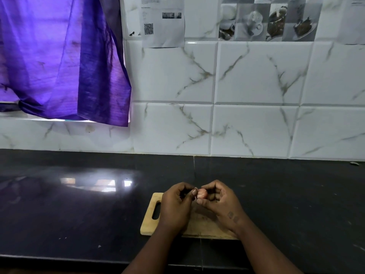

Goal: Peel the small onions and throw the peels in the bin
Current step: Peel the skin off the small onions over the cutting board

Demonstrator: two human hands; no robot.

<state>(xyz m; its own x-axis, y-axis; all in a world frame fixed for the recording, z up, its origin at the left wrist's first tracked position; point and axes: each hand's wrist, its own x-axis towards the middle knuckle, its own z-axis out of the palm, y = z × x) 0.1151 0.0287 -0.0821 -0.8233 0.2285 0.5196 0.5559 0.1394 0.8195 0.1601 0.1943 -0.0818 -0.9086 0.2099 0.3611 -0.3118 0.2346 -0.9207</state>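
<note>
While both hands [197, 202] pinch it, onion [201, 193] hovers over board [150, 224].

Two hands meet above a wooden cutting board [150, 224] on a dark counter [79, 214]. The right hand [221, 202] holds a small pink onion [202, 193] with curled fingers. The left hand [175, 204] pinches at the onion's side, maybe at a bit of peel; it is too small to tell. A purple cloth [59, 56] hangs by the white tiled wall [256, 86].
</note>
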